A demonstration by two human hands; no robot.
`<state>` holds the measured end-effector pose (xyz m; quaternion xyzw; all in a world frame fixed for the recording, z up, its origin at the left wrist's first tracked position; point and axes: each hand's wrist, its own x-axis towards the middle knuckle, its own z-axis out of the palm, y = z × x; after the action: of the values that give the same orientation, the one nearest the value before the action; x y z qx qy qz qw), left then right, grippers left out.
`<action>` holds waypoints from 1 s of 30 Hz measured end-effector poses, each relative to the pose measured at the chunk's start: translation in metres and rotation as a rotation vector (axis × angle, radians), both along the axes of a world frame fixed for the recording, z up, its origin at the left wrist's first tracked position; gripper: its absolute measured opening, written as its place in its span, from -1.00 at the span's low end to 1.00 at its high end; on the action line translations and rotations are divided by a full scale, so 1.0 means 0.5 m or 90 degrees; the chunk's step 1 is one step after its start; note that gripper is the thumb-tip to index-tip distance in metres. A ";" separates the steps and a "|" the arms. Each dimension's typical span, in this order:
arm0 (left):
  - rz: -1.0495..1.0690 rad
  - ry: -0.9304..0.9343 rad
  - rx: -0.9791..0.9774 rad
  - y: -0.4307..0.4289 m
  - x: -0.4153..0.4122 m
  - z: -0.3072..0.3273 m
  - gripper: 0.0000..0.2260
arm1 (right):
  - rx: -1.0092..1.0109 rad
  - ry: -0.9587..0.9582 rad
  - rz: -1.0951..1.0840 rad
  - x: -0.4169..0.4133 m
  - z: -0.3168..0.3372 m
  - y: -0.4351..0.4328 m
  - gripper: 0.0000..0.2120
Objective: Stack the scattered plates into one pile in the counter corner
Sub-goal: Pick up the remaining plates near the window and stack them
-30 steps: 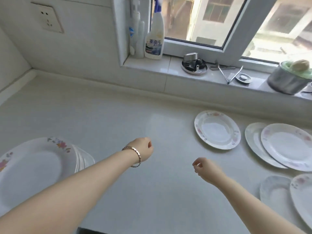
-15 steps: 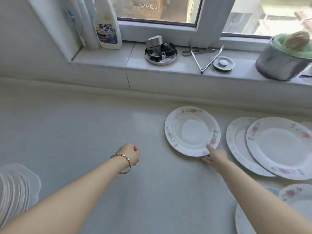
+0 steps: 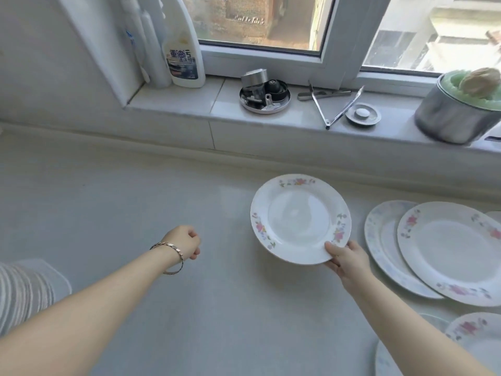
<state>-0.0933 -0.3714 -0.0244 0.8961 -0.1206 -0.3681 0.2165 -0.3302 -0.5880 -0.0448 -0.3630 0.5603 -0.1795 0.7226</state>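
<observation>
My right hand [image 3: 345, 260] grips the near rim of a white plate with pink flowers [image 3: 299, 218], thumb on top, and the plate is tilted up off the counter [image 3: 162, 199]. My left hand [image 3: 184, 241], with a bracelet on the wrist, is closed in a loose fist with nothing in it, left of the plate. Two overlapping plates lie at the right: a flowered one [image 3: 455, 252] on top of a pale blue-patterned one [image 3: 382, 240]. Another flowered plate [image 3: 477, 335] shows at the bottom right. The edge of the plate pile [image 3: 24, 291] shows at the far left.
A raised window sill [image 3: 189, 104] runs along the back with a spray bottle [image 3: 184, 52], a round metal dish of parts [image 3: 264, 97], metal tongs [image 3: 336, 107], a small plug [image 3: 363, 114] and a steel pot [image 3: 458, 109] at the right.
My right hand reached the flowered plate, took hold of its near rim and lifted it. The view swung right, so the pile moved to the left edge. My left hand stayed closed.
</observation>
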 end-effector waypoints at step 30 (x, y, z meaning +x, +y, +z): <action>0.421 -0.246 0.013 0.975 0.168 0.135 -0.82 | -0.091 -0.057 0.540 0.462 0.157 0.849 -0.68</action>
<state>-0.0094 0.1160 0.0434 0.9416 0.1401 -0.1034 0.2881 -0.0993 -0.1636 0.0338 -0.6019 0.3158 0.0795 0.7292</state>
